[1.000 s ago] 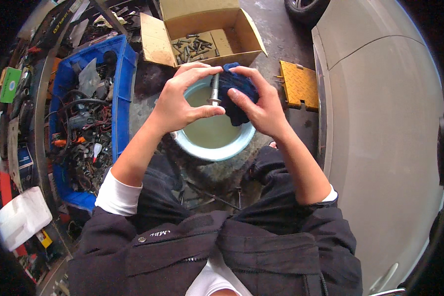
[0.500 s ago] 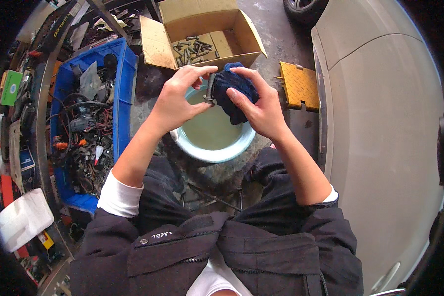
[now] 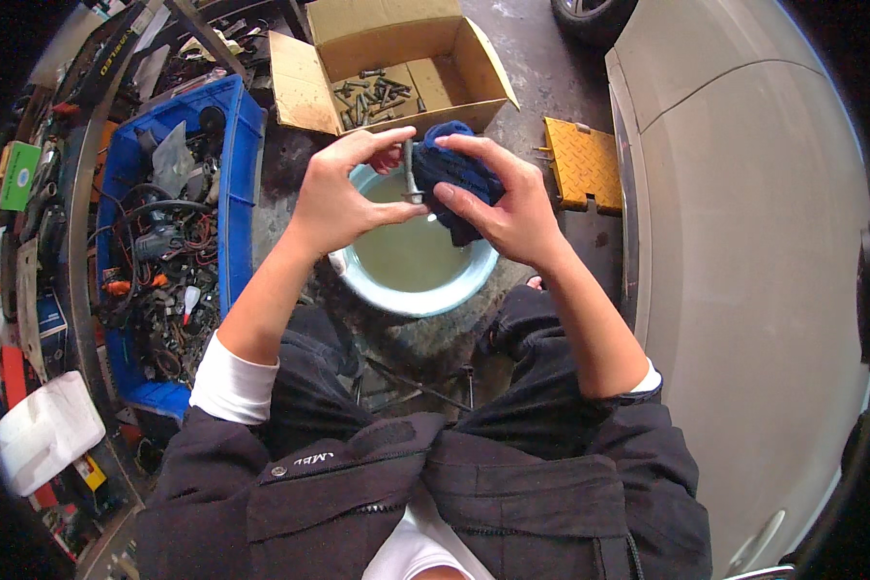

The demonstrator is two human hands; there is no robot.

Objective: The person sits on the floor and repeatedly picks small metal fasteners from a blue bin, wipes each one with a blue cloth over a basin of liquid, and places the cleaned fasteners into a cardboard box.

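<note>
Between the thumb and fingertips of my left hand (image 3: pixel 343 188) a long metal bolt (image 3: pixel 410 172) stands roughly upright, its flanged head down by the thumb. My right hand (image 3: pixel 503 198) is closed on a bunched dark blue cloth (image 3: pixel 454 174), held right beside the bolt. Both hands are over a pale blue basin (image 3: pixel 416 303) of cloudy greenish water. Past the basin, an open cardboard box (image 3: pixel 387 24) holds several similar bolts (image 3: pixel 382 95) on its floor.
On the left, a blue crate (image 3: pixel 232 242) is full of cables and small parts, next to a cluttered metal rack (image 3: pixel 85 184). A yellow ramp block (image 3: pixel 582 162) lies at the right, near a light-coloured car (image 3: pixel 744 271).
The bolt has turned slightly in my left fingers, so its head shows more beside the thumb. The cloth stays in my right hand; the view has shifted a little.
</note>
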